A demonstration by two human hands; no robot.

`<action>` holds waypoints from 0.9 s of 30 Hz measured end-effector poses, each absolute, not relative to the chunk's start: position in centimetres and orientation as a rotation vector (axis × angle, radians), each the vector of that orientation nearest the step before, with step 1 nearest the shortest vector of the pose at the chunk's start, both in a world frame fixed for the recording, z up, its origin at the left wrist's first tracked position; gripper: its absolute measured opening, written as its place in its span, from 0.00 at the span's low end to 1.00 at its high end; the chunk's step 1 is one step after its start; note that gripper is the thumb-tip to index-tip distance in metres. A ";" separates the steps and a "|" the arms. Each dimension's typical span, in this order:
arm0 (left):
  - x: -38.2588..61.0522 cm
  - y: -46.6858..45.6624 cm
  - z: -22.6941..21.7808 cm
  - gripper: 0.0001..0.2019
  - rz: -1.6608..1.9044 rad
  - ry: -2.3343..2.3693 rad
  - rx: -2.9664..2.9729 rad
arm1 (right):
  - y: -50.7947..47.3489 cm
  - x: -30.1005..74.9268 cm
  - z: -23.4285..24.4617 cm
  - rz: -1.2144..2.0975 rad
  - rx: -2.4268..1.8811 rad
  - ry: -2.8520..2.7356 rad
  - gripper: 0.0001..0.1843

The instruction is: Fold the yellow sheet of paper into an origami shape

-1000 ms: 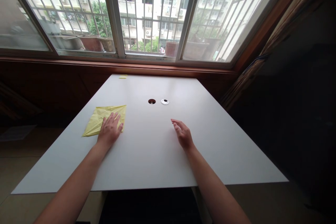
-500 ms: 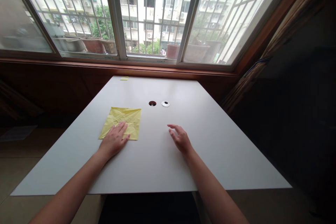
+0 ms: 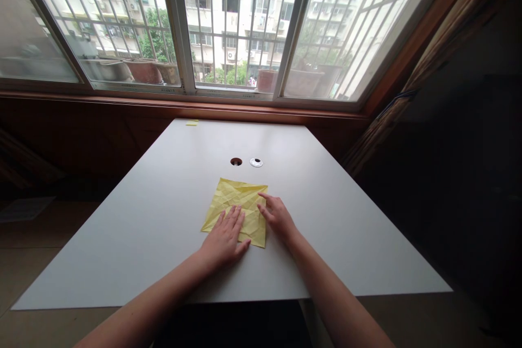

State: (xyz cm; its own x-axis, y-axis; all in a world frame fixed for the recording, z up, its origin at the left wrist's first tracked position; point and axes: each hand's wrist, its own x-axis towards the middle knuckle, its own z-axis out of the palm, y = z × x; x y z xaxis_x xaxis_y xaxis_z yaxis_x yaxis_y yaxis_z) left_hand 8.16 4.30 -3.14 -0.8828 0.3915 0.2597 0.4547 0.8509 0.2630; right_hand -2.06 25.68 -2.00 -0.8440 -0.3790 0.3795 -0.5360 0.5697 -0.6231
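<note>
A creased yellow square of paper (image 3: 236, 201) lies flat on the white table (image 3: 155, 212), just in front of me. My left hand (image 3: 225, 238) rests flat on its near edge with the fingers stretched out. At the paper's right edge, my right hand (image 3: 277, 217) touches it with loosely spread fingers. Neither hand grips anything.
A round cable hole (image 3: 236, 161) and its loose cap (image 3: 256, 162) sit beyond the paper. A small yellow scrap (image 3: 192, 122) lies at the table's far edge, below a barred window (image 3: 228, 27). A dark curtain (image 3: 448, 92) hangs at the right.
My left hand slid the yellow paper from the table's left side to the middle in front of me. My right hand came in and now touches its right edge.
</note>
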 end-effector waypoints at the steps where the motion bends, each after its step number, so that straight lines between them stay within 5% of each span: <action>1: 8.1 4.7 -2.9 0.36 -0.522 -2.810 -0.681 | 25.8 -2.1 -2.0 1.164 0.721 -2.612 0.22; 10: 3.5 -0.9 0.2 0.20 -0.770 -2.564 -0.307 | 26.6 -3.9 -2.2 1.519 0.526 -2.621 0.21; 18: -1.6 -6.4 -1.2 0.28 -1.423 -2.627 -0.203 | 24.6 -7.1 -1.6 2.046 0.557 -2.443 0.24; 27: -1.6 -6.4 -1.0 0.43 -1.819 -2.545 -0.369 | 24.1 -8.1 -1.8 2.214 0.604 -2.360 0.26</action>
State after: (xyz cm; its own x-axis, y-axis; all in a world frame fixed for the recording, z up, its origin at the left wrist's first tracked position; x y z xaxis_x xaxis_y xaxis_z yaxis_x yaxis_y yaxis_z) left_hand -1.58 -6.38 -1.00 -0.9725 0.1943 0.1284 0.1844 0.3058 0.9341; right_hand -8.08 24.07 -1.85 -0.9217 -0.3623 0.1383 -0.1611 0.0334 -0.9864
